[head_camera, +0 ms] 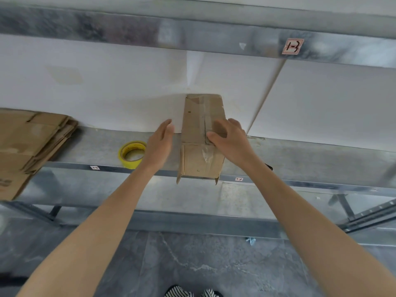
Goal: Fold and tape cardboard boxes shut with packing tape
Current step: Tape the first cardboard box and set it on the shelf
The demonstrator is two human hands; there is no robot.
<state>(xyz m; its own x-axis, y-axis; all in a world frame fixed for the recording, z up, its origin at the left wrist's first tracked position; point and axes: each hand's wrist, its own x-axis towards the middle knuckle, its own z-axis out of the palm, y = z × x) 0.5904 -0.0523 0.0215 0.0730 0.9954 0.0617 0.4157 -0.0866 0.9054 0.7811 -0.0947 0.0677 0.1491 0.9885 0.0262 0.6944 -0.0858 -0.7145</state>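
Cardboard box (192, 123), one, tape roll (129, 163), one, right hand (231, 142) spread atop, left hand (159, 144) flat

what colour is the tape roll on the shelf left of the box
Yellow: the tape roll lies flat on the metal shelf, seen in the head view.

Right hand (231, 142) on taped box (192, 125); left hand (159, 144) beside, seemingly apart.

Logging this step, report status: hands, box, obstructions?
Left hand open, just left of box. Right hand resting on box's taped top. Yellow tape roll on shelf, clear of hands.
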